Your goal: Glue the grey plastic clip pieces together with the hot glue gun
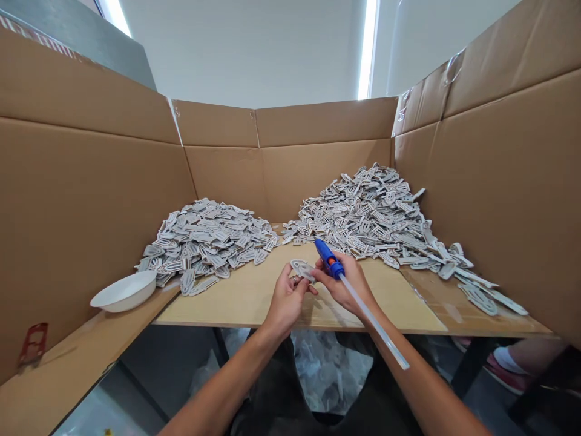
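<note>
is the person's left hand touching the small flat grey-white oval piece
Touching. The head view shows it: the left hand grips the small flat grey-white oval piece, with no gap visible where they meet.

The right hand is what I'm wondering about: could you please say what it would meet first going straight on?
Going forward and leftward, the right hand would probably first meet the grey piece in the left hand; right hand and piece may already touch, depth being unclear.
</note>
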A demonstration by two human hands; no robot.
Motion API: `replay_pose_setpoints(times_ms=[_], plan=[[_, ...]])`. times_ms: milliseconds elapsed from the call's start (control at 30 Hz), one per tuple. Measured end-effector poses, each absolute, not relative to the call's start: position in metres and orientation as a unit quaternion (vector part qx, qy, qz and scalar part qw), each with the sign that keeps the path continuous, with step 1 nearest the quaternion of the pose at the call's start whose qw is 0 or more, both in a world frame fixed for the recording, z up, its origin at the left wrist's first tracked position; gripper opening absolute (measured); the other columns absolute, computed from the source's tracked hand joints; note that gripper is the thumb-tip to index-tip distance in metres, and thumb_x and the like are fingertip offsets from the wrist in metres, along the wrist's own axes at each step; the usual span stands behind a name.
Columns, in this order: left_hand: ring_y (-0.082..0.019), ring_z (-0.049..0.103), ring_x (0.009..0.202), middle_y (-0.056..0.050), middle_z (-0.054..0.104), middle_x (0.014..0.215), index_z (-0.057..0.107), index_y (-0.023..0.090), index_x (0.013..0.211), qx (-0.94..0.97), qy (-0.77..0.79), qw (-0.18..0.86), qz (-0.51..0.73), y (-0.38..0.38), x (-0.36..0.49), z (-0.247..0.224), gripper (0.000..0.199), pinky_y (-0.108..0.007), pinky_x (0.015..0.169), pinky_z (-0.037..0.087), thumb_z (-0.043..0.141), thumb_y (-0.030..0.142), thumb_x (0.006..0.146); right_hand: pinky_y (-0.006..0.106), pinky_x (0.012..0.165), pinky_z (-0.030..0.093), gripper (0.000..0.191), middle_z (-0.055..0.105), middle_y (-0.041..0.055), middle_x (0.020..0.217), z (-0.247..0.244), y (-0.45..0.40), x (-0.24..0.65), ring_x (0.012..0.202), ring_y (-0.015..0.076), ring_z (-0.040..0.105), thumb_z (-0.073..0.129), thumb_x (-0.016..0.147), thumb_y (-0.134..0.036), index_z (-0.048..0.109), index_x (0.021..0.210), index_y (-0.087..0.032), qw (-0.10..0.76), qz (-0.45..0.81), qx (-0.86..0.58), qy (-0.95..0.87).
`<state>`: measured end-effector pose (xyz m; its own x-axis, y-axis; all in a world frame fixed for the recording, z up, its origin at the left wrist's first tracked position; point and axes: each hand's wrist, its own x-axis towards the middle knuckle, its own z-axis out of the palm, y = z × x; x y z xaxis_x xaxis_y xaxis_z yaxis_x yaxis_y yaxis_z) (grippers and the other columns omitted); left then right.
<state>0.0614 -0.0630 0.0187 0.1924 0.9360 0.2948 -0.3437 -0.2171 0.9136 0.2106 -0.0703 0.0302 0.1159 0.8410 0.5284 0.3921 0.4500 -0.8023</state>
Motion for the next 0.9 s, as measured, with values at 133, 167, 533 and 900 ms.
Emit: replay_pose_setpoints(times_ms=[133,167,533,900], plan=[[-0.014,0.067,0.071,-0.002,0.073,0.088,0.062,0.017,0.092,0.535,0.280,0.554,0.573,-0.065,0.064,0.021,0.028,-0.026,0.074,0.054,0.079,0.022,0.071,0.028,0.065,0.048,0.027,0.072,0.0038,0.079,0.032,-0.073,0.209,0.066,0.0181,0.063,0.075,0.077,-0.044,0.067,0.086,-0.019,0.561,0.176,-0.493,-0.642],[-0.015,0.068,0.074,-0.003,0.073,0.089,0.063,0.017,0.092,0.533,0.282,0.555,0.573,-0.066,0.065,0.021,0.027,-0.026,0.074,0.055,0.079,0.022,0.072,0.028,0.065,0.048,0.027,0.072,0.0039,0.080,0.033,-0.074,0.209,0.066,0.0181,0.063,0.075,0.077,-0.044,0.067,0.086,-0.020,0.559,0.170,-0.494,-0.644],[-0.022,0.070,0.085,-0.010,0.075,0.094,0.073,0.014,0.091,0.544,0.289,0.532,0.580,-0.062,0.066,0.010,0.037,-0.033,0.082,0.057,0.080,0.049,0.081,0.026,0.058,0.042,0.012,0.068,0.0014,0.071,0.038,-0.082,0.201,0.059,0.0163,0.055,0.069,0.075,-0.028,0.062,0.081,-0.021,0.539,0.102,-0.514,-0.660],[-0.020,0.073,0.069,-0.007,0.074,0.088,0.064,0.014,0.092,0.503,0.291,0.580,0.570,-0.066,0.056,0.029,0.034,-0.030,0.065,0.059,0.081,0.040,0.080,0.028,0.061,0.039,0.034,0.066,0.0019,0.071,0.048,-0.086,0.205,0.063,0.0172,0.053,0.070,0.084,-0.054,0.067,0.077,-0.021,0.541,0.074,-0.515,-0.661]])
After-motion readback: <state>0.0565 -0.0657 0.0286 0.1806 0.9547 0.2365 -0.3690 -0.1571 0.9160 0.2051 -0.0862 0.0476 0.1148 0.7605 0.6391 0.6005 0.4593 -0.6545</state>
